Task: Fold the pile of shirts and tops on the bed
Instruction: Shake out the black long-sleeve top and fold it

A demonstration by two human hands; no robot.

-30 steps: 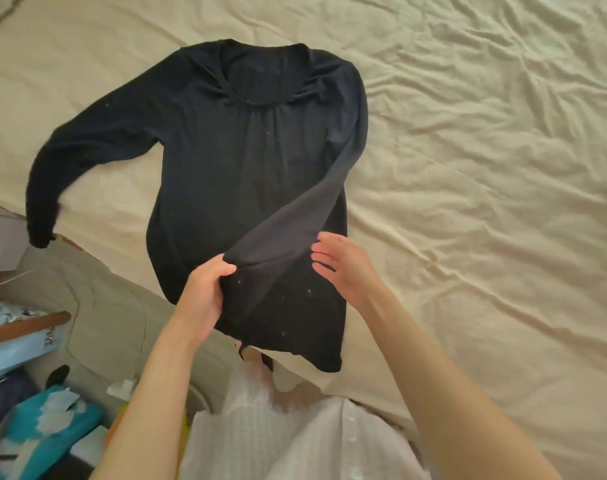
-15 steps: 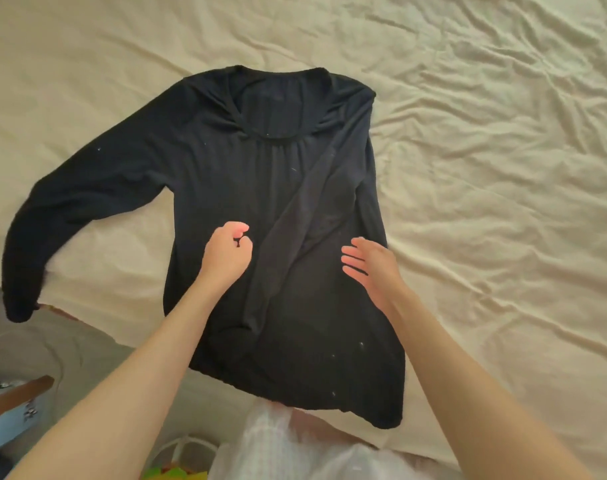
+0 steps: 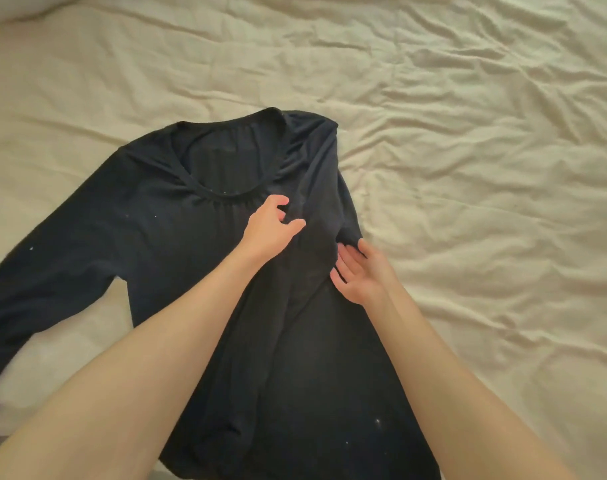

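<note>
On the cream bed sheet [image 3: 468, 133] | black top [image 3: 163, 244] lies flat, one sleeve folded across | left hand [image 3: 269, 226] fingers loosely curled, holding nothing | right hand [image 3: 359, 271] fingers straight, touching the sleeve

1. Black long-sleeved top [image 3: 177, 244]: lies front up on the bed sheet [image 3: 485, 168], scooped gathered neckline toward the far side, hem toward the near edge of the bed.
2. One sleeve is folded inward, running diagonally down the body from the shoulder on the neckline's right.
3. The other sleeve extends outward and down, left of the neckline.
4. Fabric shows small white lint specks.
</note>
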